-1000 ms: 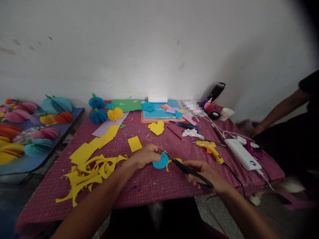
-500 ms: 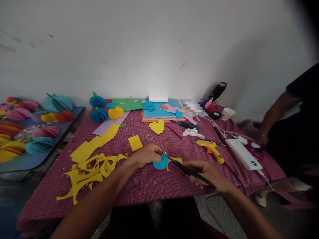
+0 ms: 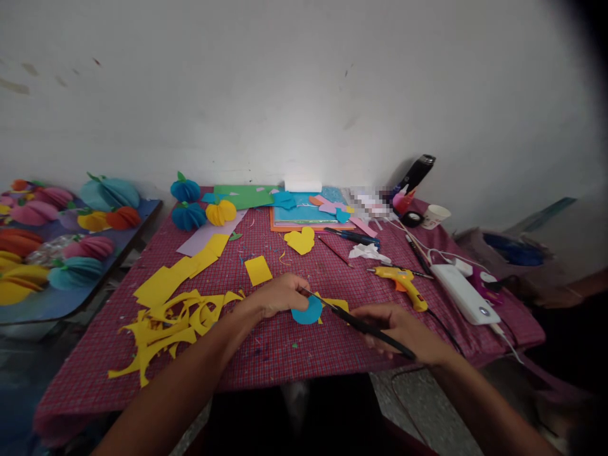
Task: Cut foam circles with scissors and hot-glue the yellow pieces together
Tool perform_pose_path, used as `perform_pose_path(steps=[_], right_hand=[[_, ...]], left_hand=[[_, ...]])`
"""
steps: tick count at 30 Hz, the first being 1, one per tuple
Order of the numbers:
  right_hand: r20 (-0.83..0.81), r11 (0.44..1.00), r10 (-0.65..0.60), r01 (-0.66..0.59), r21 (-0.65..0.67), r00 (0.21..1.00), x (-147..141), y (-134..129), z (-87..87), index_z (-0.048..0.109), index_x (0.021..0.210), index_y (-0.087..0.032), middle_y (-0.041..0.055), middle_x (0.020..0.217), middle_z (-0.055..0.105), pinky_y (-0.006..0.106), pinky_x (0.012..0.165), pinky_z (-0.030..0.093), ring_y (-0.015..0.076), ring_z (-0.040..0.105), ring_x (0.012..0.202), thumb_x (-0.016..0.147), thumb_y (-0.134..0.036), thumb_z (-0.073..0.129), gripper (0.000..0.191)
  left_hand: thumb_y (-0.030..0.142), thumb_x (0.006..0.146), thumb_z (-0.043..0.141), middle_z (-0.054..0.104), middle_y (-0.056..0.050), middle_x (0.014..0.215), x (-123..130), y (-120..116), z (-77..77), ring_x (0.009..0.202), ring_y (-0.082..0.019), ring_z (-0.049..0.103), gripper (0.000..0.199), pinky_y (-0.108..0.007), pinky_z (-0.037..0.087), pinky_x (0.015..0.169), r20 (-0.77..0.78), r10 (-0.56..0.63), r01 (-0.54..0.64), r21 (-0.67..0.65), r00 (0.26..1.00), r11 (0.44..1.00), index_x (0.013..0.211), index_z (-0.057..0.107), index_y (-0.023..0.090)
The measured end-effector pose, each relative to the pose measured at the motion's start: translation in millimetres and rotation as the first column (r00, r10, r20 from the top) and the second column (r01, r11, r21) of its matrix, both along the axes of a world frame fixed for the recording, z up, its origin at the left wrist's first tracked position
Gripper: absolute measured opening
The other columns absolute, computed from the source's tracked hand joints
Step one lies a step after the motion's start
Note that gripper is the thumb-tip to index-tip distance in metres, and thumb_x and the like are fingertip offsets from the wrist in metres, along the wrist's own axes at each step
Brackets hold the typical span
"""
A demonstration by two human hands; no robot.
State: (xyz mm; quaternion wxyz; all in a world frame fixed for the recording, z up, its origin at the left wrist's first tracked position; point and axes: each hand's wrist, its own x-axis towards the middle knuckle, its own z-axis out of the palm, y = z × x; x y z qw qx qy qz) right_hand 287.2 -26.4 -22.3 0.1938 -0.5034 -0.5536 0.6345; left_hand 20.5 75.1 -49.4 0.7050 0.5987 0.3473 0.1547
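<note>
My left hand pinches a round blue paper disc together with a piece of yellow paper that shows behind it. In my right hand is a pair of black-handled scissors. Their blades point left and lie along the upper right edge of the blue disc, by my left fingertips. Just beyond my left hand lies a yellow paper square. Curled yellow paper scraps are heaped left of my left forearm.
A yellow glue gun and a white power bank lie on the right, with cables. Paper pumpkins stand at the back left, more on a blue table. A paper cup and black bottle stand back right.
The scissors and my right hand have shifted very slightly right and down. My left hand stays on the paper. The person at the right has moved out of view, uncovering a bin-like container.
</note>
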Motion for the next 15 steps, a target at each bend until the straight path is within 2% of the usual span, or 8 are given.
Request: perform_pose_path(steps=[6, 11, 13, 15], right_hand=[[0.017, 1.0, 0.03, -0.031, 0.007, 0.999, 2, 2, -3.0, 0.069, 0.118, -0.02, -0.0026, 0.067, 0.058, 0.017, 0.042, 0.034, 0.0073, 0.042, 0.048, 0.077, -0.035, 0.072, 0.043], [0.047, 0.997, 0.076, -0.077, 0.008, 0.996, 11, 2, 9.0, 0.066, 0.125, -0.023, -0.003, 0.068, 0.058, 0.018, 0.043, 0.033, 0.0069, 0.04, 0.047, 0.081, -0.036, 0.07, 0.046], [0.115, 0.993, 0.056, -0.067, 0.095, 0.992, 15, 4, 15.2, 0.066, 0.125, -0.024, -0.0011, 0.073, 0.062, 0.02, 0.047, 0.038, 0.0099, 0.047, 0.052, 0.084, -0.038, 0.068, 0.043], [0.211, 0.965, -0.006, -0.05, 0.259, 0.978, 16, 9, 17.1, 0.067, 0.123, -0.025, 0.003, 0.088, 0.069, 0.026, 0.059, 0.047, 0.0167, 0.059, 0.068, 0.086, -0.038, 0.065, 0.04]], left_hand=[[0.019, 0.052, 0.061, 0.051, 0.004, 0.055, 0, 0, 0.6, 0.052, -0.009, 0.041, 0.008, -0.023, 0.031, 0.05, -0.016, -0.006, 0.006, 0.019, 1.0, 1.0, 0.059, 0.058, 0.015], [0.019, 0.055, 0.062, 0.048, 0.005, 0.053, -2, 1, -4.3, 0.051, -0.008, 0.039, 0.007, -0.022, 0.029, 0.05, -0.005, -0.011, 0.011, 0.037, 1.0, 0.999, 0.059, 0.056, 0.015], [0.019, 0.055, 0.062, 0.049, 0.005, 0.053, -2, 2, -5.8, 0.05, -0.008, 0.039, 0.008, -0.022, 0.03, 0.05, 0.02, 0.024, -0.024, 0.02, 1.0, 1.0, 0.058, 0.055, 0.016], [0.019, 0.055, 0.063, 0.049, 0.005, 0.052, -2, 3, -5.8, 0.049, -0.008, 0.04, 0.01, -0.022, 0.029, 0.05, 0.036, 0.099, -0.1, 0.026, 0.994, 0.995, 0.058, 0.054, 0.016]])
